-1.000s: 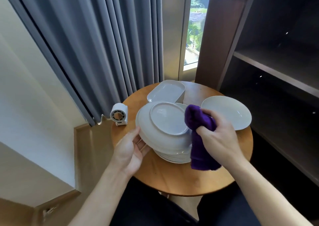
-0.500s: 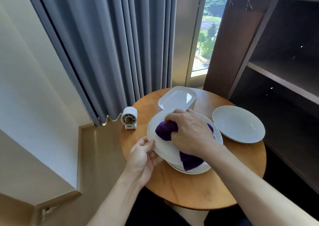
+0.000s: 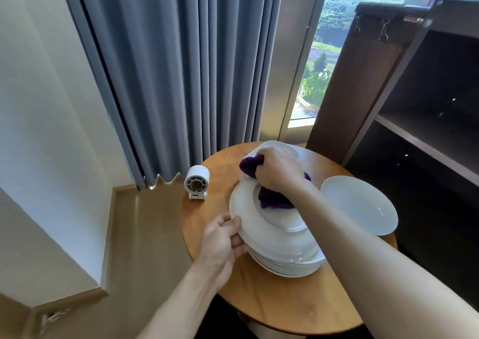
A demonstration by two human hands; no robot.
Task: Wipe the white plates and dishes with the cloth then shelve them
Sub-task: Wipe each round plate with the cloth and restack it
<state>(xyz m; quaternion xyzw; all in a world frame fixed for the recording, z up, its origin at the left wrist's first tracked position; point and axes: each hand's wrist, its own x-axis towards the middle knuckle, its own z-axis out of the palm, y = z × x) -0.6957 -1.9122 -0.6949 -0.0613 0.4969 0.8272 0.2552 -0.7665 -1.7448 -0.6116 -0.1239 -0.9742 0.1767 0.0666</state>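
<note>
In the head view, the top plate (image 3: pixel 247 210) of the plate stack (image 3: pixel 287 266) is seen near the middle of the round wooden counter (image 3: pixel 285 305). Its left rim is pinched by the left grip (image 3: pixel 220 240), thumb above and fingers curled beneath, and that edge appears slightly raised off the stack. The purple cloth (image 3: pixel 273 200) is bunched inside the clenched right grip (image 3: pixel 280 169) and pressed onto the far part of the plate's face. The plate is judged to be stiff, glazed, slippery and breakable, and moderately heavy for a pinch at one edge. A hold at the rim, with fingers well under it, is therefore judged safest, and two opposite rim points would be better for carrying. The cloth is soft and limp and can be gathered anywhere. A rectangular dish (image 3: pixel 282 148) is partly hidden beyond the right grip. A single plate (image 3: pixel 360 209) lies to the right, apart from the stack and near the dark shelf (image 3: pixel 427 144). A small white fan (image 3: pixel 197 184) stands at the counter's left edge.
</note>
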